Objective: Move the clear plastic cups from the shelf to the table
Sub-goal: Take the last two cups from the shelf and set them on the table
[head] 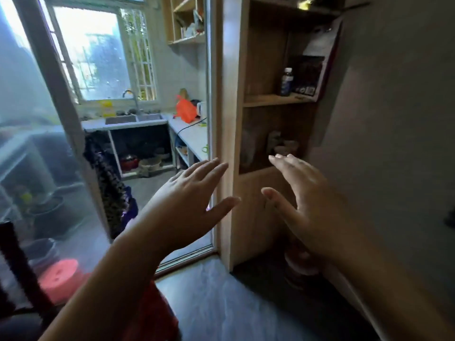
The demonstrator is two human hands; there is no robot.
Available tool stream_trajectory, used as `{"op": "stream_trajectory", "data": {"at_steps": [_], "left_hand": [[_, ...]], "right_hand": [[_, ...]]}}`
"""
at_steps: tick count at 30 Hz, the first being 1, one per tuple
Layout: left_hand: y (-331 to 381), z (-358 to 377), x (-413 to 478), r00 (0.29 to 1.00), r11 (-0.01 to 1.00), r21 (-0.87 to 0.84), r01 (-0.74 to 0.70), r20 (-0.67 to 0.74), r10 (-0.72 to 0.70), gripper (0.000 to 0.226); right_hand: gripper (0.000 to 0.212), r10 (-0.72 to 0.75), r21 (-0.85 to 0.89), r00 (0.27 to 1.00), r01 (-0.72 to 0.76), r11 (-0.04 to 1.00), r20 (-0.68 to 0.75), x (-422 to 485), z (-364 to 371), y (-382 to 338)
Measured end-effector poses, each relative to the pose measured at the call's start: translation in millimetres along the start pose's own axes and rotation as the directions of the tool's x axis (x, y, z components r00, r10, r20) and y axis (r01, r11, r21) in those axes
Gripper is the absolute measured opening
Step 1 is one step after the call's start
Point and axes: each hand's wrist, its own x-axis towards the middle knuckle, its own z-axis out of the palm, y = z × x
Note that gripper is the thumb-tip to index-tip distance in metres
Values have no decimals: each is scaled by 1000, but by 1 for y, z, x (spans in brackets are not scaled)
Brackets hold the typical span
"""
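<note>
Clear plastic cups (286, 146) sit shelved just beyond both empty hands (248, 205).

My left hand (187, 200) and right hand (305, 203) hover before the tall wooden shelf unit (266, 99); a small white-capped bottle (286, 81) stands on its middle board, blurred clear plastic cups (283, 146) below.

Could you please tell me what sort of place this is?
Probably a home, beside its kitchen: a sink with a tap under a window, pots below the counter, and a wooden shelf unit nearby.
</note>
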Motion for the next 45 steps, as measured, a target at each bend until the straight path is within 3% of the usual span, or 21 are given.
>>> {"op": "stream_trajectory", "data": {"at_steps": [9,22,26,32,39,45], "left_hand": [[13,86,168,988,988,-41,-150,29,151,92],[-53,160,393,988,988,-29,-154,-25,154,83],[-69,187,447,996,996,-34,-81,-26,80,78],[-109,218,534,994,995,93,37,-107,-27,69],[-137,248,650,978,961,235,147,-182,-105,68],[-180,273,731,922,899,205,386,-114,-370,66]], "right_hand": [[65,144,-49,987,-148,988,-77,60,11,142],[61,160,-6,984,-161,987,-75,223,72,301],[61,104,23,993,-103,994,-51,279,99,353],[70,21,105,1000,-20,994,-9,387,147,434],[45,-203,138,978,195,971,44,517,180,521],[43,-266,209,951,231,950,156,627,221,560]]}}
